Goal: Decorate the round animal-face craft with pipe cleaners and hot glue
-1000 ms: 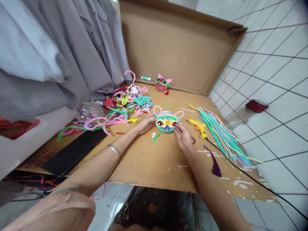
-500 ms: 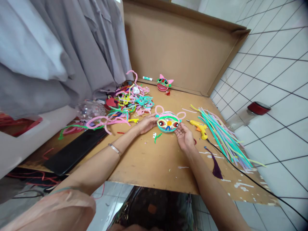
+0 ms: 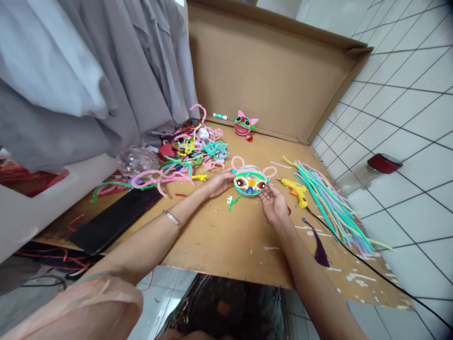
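A round pipe-cleaner animal face (image 3: 250, 180) with pink loop ears, big eyes and teal stripes sits tilted up on the cardboard work surface (image 3: 226, 231). My left hand (image 3: 219, 182) grips its left side with curled fingers. On its right lower edge rests my right hand (image 3: 273, 203), palm up, fingers cupped against the face. A silver bangle is on my left wrist.
A tangle of coloured pipe cleaners (image 3: 191, 151) lies left of the face; a straight bundle (image 3: 329, 200) lies right. A yellow glue gun (image 3: 295, 189) with black cord, a second small face (image 3: 245, 125), a glue stick (image 3: 220, 116), a purple tassel (image 3: 318, 248), a black slab (image 3: 113, 219) and a red-lidded jar (image 3: 375, 167) surround them.
The view has shifted slightly. The face is tipped up a little more between both hands, which stay on its two sides.
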